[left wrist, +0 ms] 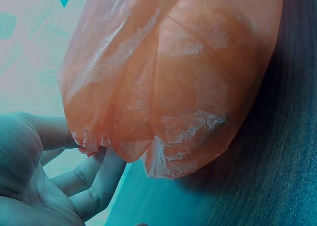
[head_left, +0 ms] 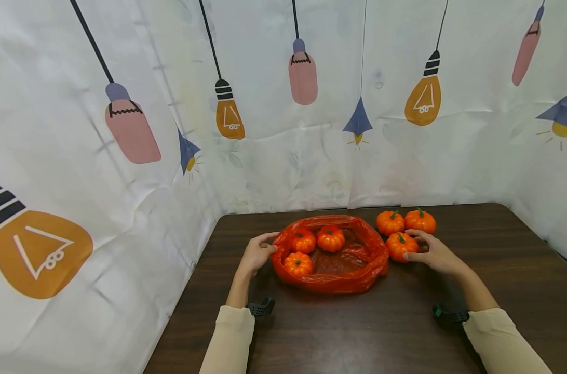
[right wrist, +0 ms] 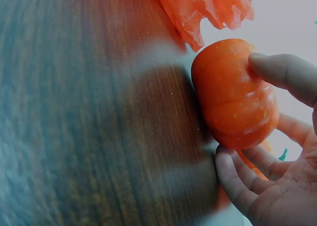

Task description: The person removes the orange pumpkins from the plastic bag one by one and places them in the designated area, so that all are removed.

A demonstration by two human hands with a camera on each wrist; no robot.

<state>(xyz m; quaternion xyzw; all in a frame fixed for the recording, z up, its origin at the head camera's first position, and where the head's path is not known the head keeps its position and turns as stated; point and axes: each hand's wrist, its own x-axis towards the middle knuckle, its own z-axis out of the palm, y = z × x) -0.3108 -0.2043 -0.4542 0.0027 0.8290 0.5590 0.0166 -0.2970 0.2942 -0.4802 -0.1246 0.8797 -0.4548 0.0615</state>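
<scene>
A red plastic bag [head_left: 339, 283] lies wide open on the table, with three small orange pumpkins inside, one of them the front pumpkin [head_left: 298, 264]. At the bag's left rim my left hand [head_left: 256, 254] pinches the plastic between thumb and fingers; the left wrist view shows the gathered bag edge [left wrist: 91, 145] there. To the right of the bag, my right hand [head_left: 435, 253] holds another small pumpkin [right wrist: 235, 97], thumb on one side and fingers round the other. That pumpkin appears to rest on the table. Its green stem shows in the head view.
Behind the held pumpkin stand two more, a left pumpkin [head_left: 390, 222] and a right pumpkin [head_left: 420, 221], near the back edge of the dark wooden table [head_left: 349, 332]. A white curtain [head_left: 283, 171] printed with lamps hangs behind and along the left.
</scene>
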